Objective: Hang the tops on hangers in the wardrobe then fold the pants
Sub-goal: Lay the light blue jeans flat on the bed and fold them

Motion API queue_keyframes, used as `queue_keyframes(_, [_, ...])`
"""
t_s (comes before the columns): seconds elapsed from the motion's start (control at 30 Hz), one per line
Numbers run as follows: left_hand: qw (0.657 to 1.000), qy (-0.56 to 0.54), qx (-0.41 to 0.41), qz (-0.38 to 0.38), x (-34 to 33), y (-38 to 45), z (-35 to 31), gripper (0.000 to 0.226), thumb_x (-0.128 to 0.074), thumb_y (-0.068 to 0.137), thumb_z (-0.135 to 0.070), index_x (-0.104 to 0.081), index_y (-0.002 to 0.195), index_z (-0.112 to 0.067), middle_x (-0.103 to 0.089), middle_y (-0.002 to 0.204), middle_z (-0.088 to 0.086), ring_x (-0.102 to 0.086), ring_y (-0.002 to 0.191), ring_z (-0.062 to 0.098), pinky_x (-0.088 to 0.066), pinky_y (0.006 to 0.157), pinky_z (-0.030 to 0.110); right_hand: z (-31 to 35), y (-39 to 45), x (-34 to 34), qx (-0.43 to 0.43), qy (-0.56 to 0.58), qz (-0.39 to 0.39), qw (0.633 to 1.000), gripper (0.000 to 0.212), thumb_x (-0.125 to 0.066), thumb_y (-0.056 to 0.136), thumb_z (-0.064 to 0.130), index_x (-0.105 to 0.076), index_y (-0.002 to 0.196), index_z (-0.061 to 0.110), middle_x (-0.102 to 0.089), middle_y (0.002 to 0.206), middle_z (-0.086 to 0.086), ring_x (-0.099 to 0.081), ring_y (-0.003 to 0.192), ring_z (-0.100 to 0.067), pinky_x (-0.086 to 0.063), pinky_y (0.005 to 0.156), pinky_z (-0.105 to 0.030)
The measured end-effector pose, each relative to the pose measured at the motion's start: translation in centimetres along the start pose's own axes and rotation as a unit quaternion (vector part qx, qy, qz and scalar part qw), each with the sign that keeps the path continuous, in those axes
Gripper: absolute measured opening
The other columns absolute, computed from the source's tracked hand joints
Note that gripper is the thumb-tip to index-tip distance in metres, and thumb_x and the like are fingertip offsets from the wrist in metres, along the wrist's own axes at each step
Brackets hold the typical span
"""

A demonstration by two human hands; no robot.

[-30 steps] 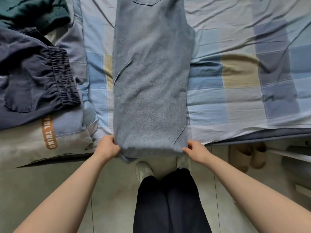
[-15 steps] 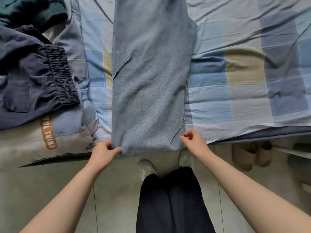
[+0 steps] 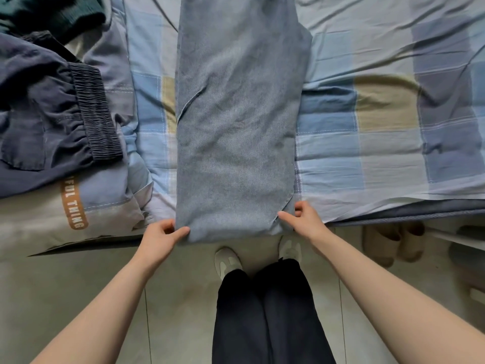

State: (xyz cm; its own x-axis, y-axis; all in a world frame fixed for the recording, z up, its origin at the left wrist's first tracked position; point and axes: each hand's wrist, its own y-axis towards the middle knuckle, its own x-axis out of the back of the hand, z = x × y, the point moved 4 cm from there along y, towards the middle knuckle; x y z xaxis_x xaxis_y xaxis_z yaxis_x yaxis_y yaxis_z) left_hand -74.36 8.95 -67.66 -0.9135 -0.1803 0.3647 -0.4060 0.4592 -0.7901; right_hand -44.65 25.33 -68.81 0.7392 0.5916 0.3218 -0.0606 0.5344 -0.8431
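While pinching the grey pants — left hand, right hand — both grips shifted slightly up the bed

Pants lie lengthwise down the middle of a bed, their near end at the bed's near edge. The left hand pinches the near left corner, the right hand the near right corner. More clothes lie on the bed at left. Slippers sit on the floor at right.
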Motion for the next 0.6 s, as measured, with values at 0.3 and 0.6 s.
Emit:
queue_keyframes(0.3, [0.99, -0.057, 0.049, 0.12, 0.2, -3.3, 1.0, 0.026, -0.079, 0.077, -0.01, -0.073, 0.1, -0.019, -0.077, 0.095, -0.007, -0.072, 0.088, 0.006, -0.052, 0.068, 0.013, -0.3, -3.9, 0.8, 0.0, -0.021, 0.239, 0.971, 0.037, -0.07, 0.082, 0.009, -0.059, 0.114, 0.022, -0.068, 0.1, 0.011, -0.058, 0.086, -0.002, -0.043, 0.071, -0.021])
queue_keyframes(0.6, [0.972, -0.004, 0.094, 0.217, -0.7, -8.8, 3.1, 0.022, -0.077, 0.08, -0.007, -0.073, 0.101, -0.014, -0.076, 0.099, -0.006, -0.071, 0.091, 0.004, -0.05, 0.071, 0.011, -2.1, -9.5, 1.8, -0.029, -0.103, 0.313, 0.944, 0.032, -0.072, 0.078, 0.004, -0.069, 0.105, 0.021, -0.072, 0.101, 0.016, -0.064, 0.095, 0.0, -0.044, 0.083, -0.01])
